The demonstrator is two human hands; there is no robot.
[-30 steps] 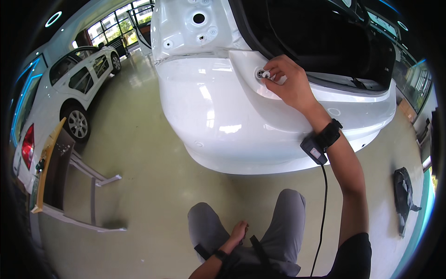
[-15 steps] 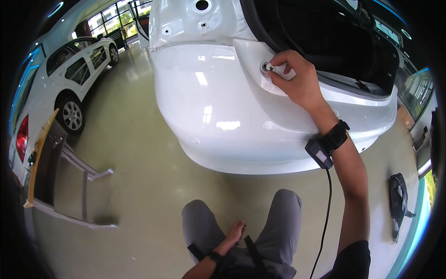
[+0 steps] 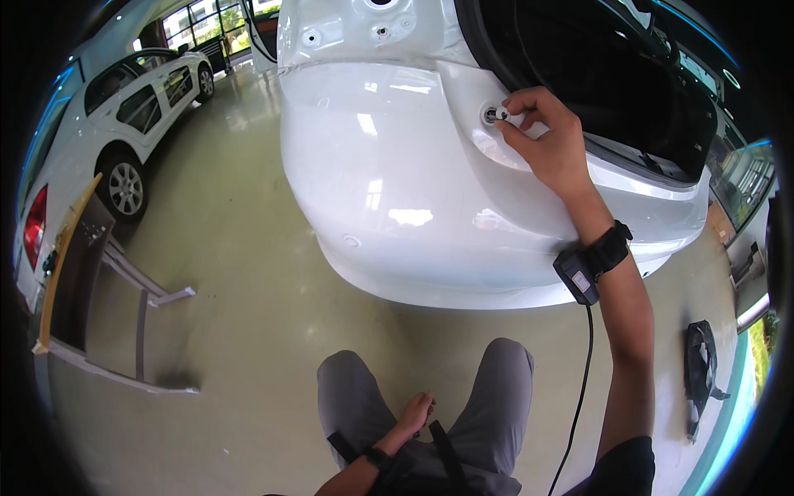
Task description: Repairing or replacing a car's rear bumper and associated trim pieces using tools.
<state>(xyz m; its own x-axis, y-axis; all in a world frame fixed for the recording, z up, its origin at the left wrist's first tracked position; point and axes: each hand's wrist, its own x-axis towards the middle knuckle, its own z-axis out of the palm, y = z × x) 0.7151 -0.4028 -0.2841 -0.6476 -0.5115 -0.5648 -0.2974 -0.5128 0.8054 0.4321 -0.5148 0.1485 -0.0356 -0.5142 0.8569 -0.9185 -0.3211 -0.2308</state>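
The thumb and index finger of my right hand (image 3: 552,147) are closed in a pinch at a small light-coloured fitting with a metallic end (image 3: 501,116). This fitting sits at a round hole in the rear corner of a white car body (image 3: 389,165), beside the dark trunk opening (image 3: 612,74). My fingers hide part of it, and its exact kind cannot be made out. Low over my lap, between my grey-trousered knees, my left hand (image 3: 418,410) is curled closed. What it holds, if anything, is hidden.
A black wrist strap carries a small box (image 3: 577,277) whose cable hangs beside my right forearm. To the left are another white car (image 3: 136,107) and a tilted panel on a grey frame (image 3: 87,277). A crumpled black item (image 3: 700,368) lies on the floor at right.
The view has shifted slightly, so the car body and my right hand appear a little further right. The right-hand pinch stays at the fitting, and my left hand remains over my lap.
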